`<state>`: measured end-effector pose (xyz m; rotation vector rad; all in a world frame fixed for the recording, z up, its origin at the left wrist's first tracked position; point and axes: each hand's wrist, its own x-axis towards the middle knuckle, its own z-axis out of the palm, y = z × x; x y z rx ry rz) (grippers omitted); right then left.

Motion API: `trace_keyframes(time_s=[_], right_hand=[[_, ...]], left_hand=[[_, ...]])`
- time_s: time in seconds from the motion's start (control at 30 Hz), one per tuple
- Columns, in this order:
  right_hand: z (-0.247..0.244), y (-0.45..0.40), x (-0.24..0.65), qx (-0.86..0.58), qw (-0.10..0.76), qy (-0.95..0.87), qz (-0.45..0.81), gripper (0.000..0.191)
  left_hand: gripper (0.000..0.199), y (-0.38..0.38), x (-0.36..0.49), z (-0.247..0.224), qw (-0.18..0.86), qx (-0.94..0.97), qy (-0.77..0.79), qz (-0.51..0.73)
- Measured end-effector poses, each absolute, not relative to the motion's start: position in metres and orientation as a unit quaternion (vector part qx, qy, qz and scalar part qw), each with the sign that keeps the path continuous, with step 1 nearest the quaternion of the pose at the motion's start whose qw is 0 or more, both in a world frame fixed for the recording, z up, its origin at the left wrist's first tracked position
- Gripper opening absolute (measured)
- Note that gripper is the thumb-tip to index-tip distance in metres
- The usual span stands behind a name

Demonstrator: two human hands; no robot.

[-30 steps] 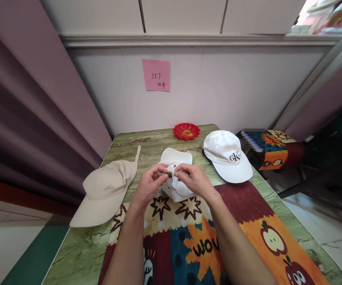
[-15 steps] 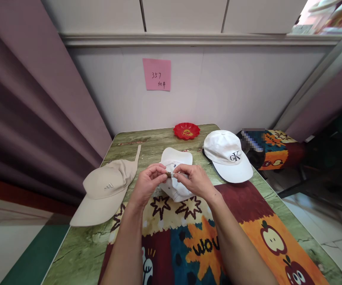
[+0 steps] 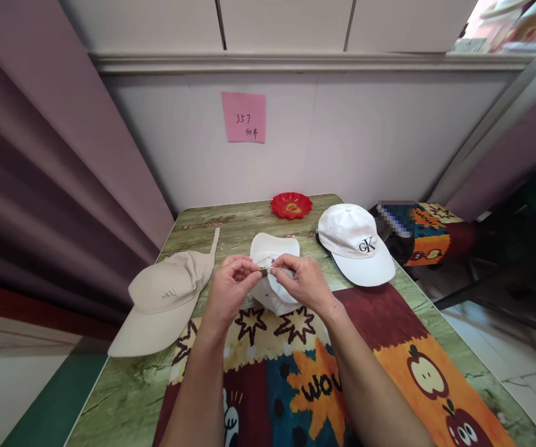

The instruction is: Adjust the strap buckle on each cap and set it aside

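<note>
A small white cap (image 3: 274,297) lies at the middle of the table, its brim toward the wall. Above it, my left hand (image 3: 236,282) pinches a small brownish metal buckle (image 3: 263,272). Close beside it, my right hand (image 3: 301,279) is closed on the end of a thin white strap, just right of the buckle. The fingertips of both hands nearly meet. A beige cap (image 3: 163,298) with its strap sticking up rests on the left, and a white cap with black letters (image 3: 352,239) sits on the right, over something dark.
A red scalloped dish (image 3: 291,205) stands at the back of the wooden-patterned table (image 3: 123,379). A colourful printed cloth (image 3: 379,310) covers the near part. Behind is a wall with a pink note (image 3: 243,118); a covered stool (image 3: 430,239) stands at right.
The buckle shows a little more between my fingertips, and my hands have shifted only slightly. The whole view has moved a few pixels to the left.
</note>
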<state>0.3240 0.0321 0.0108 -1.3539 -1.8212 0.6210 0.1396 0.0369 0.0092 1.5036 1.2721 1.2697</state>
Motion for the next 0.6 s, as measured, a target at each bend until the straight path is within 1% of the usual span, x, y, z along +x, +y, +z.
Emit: trace_keyframes(time_s=[0.07,0.1,0.23,0.43,0.6], right_hand=[[0.010,0.032,0.323,-0.526,0.391,-0.713,0.250,0.014],[0.010,0.032,0.322,-0.521,0.395,-0.713,0.254,0.014],[0.011,0.031,0.322,-0.507,0.405,-0.712,0.268,0.015],[0.013,0.031,0.321,-0.500,0.420,-0.694,0.302,0.015],[0.019,0.029,0.324,-0.505,0.419,-0.687,0.312,0.014]], left_hand=[[0.015,0.035,0.141,0.011,0.357,0.602,0.515,0.494],[0.014,0.034,0.141,0.012,0.367,0.598,0.516,0.491],[0.017,0.030,0.147,0.015,0.463,0.536,0.491,0.507],[0.023,0.028,0.158,0.020,0.549,0.439,0.458,0.545],[0.028,0.030,0.159,0.019,0.620,0.388,0.419,0.538]])
